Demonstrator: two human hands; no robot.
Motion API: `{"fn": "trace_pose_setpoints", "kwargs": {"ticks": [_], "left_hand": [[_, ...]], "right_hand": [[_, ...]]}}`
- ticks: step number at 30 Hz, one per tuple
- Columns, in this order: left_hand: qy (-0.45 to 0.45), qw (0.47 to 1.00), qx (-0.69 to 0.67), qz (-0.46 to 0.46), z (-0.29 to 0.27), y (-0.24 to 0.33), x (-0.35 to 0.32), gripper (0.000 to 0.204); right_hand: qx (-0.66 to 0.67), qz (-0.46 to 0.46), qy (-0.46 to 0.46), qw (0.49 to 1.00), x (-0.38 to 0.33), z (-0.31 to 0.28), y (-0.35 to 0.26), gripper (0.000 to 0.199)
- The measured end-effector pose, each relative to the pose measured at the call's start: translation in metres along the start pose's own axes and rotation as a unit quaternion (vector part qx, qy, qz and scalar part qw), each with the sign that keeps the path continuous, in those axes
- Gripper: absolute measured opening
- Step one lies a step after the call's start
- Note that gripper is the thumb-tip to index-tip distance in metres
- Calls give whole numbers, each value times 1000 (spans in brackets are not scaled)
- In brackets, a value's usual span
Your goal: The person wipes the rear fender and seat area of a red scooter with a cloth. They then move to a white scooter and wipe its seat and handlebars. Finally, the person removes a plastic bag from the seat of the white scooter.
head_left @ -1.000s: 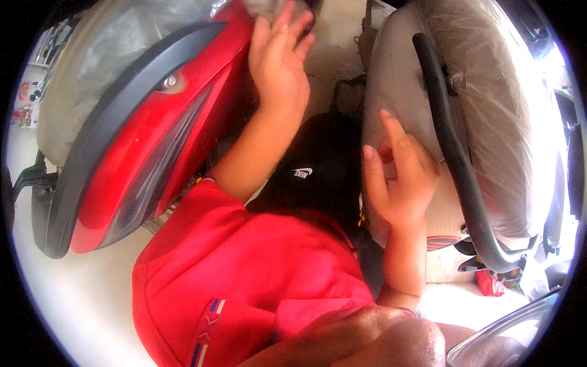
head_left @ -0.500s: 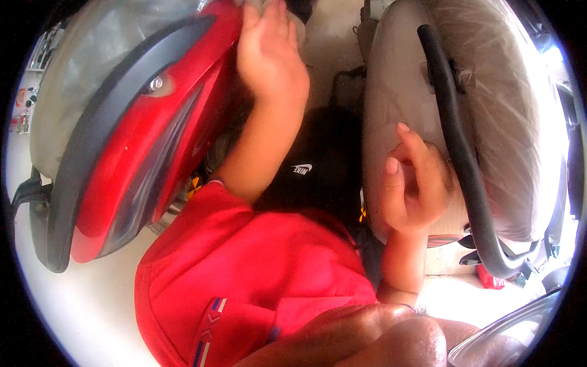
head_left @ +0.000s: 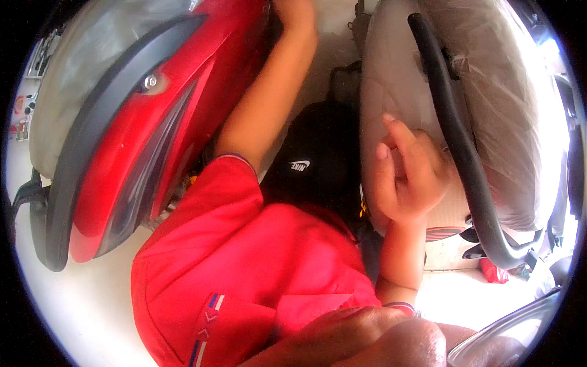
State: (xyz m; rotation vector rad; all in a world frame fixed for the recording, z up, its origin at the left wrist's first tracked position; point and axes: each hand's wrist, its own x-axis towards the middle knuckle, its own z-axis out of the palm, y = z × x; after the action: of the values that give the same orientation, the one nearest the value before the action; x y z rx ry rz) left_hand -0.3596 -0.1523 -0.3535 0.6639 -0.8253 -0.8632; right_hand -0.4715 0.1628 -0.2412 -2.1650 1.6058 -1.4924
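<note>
At the top edge, my left hand (head_left: 294, 11) reaches past the tail of a red scooter body (head_left: 211, 85); its fingers lie beyond the picture, so what they touch is hidden. My left forearm passes along the red panel. On the right, my right hand (head_left: 416, 174) is held up with the thumb and index finger apart and the other fingers loosely curled, nothing visible in it. It is beside the black curved grab bar (head_left: 449, 110) and in front of a pale grey panel (head_left: 391, 73) of a second scooter; contact with either cannot be made out.
A dark grey grab rail (head_left: 92, 128) curves along the red scooter, fixed by a bolt (head_left: 151, 81). Clear plastic film (head_left: 507, 110) wraps the right scooter's seat. A small red object (head_left: 494, 271) lies on the pale floor (head_left: 443, 290) at lower right.
My left hand has moved farther forward, mostly out past the top edge, with the arm stretched straighter. My right hand has shifted slightly up and left, its finger pose much the same.
</note>
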Motion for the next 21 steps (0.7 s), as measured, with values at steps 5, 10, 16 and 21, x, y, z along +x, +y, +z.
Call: {"fn": "trace_pose_setpoints", "kwargs": {"ticks": [5,10,16,21], "left_hand": [[-44,998,-24,-44,-5,114,-65,71],[-64,993,-87,-57,-44,161,-111,70],[-16,990,51,-132,-54,94,-156,39],[-116,953,126,-251,-61,35,-199,20]], "right_hand": [[-9,-3,0,1000,-6,-5,4,28],[48,-24,24,998,-7,0,4,24],[56,-27,31,998,-7,-5,4,22],[50,-17,27,998,-5,-5,3,21]]}}
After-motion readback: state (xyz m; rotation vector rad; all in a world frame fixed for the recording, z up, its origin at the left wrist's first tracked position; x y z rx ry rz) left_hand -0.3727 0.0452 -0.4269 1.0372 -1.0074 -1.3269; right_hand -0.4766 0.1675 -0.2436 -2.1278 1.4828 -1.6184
